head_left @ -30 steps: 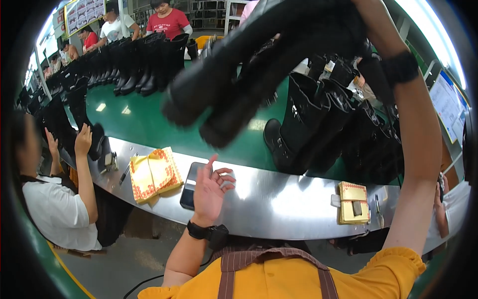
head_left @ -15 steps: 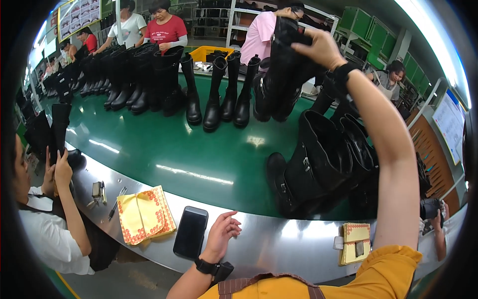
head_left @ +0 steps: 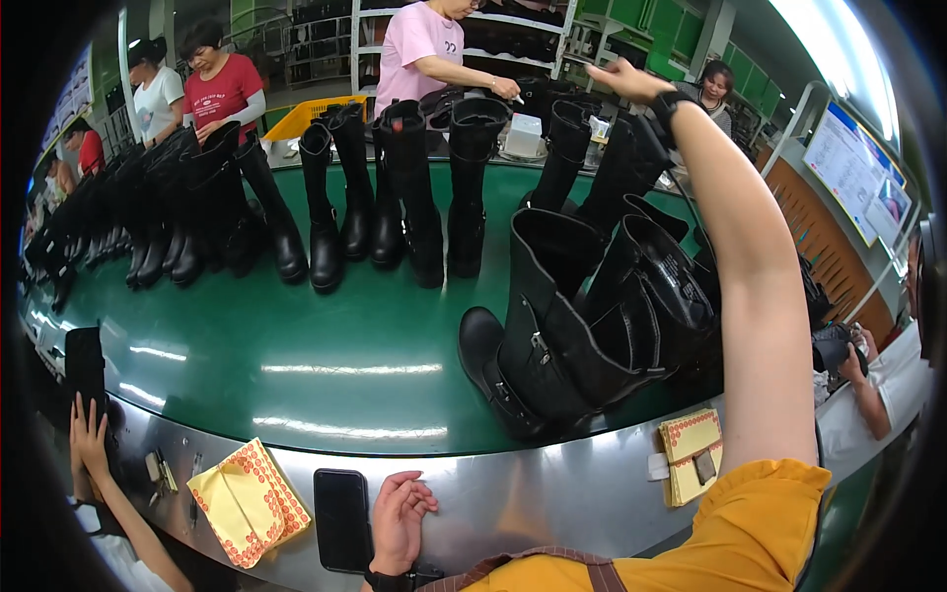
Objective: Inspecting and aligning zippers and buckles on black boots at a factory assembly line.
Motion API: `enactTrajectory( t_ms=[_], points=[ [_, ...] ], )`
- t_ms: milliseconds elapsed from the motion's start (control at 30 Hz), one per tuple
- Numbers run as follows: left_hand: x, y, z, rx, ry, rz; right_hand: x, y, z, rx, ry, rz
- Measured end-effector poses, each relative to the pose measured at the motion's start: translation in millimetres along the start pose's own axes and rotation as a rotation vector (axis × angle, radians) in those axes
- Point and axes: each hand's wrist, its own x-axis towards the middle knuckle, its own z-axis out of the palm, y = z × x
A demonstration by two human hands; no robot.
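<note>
My right hand (head_left: 631,83) is stretched out to the far right, above a dark boot (head_left: 623,163) that stands beyond the nearer ones. Its thumb and a finger point left, and I see nothing held. On the metal edge of the table, my left hand (head_left: 400,515) rests with loosely curled fingers and nothing in it. A black phone (head_left: 342,520) lies just left of that hand. Below my right arm, a large black buckled boot (head_left: 552,340) stands with several others. Two tall black boots (head_left: 410,192) stand at the far middle.
A long row of black boots (head_left: 168,217) runs along the far left of the green tabletop (head_left: 296,340). Yellow paper sheets (head_left: 252,503) and a second yellow stack (head_left: 691,456) lie on the metal edge. Co-workers stand across the table and at both sides.
My right hand has let go of the boots it held up, which now stand on the tabletop, and has moved off to their right. My left hand's fingers have curled more. The view has shifted.
</note>
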Motion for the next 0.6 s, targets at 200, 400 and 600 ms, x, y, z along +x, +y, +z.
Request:
enactTrajectory(
  t_ms=[200,400,600],
  points=[
    [2,-3,3,0.062,0.045,0.008,-38,34,46,0.138,-0.354,0.263],
    [3,-2,5,0.052,0.054,0.001,-5,-7,73,-0.325,0.046,0.164],
    [4,-5,6,0.133,0.080,-0.003,-6,76,44,0.215,0.025,0.290]
  ],
)
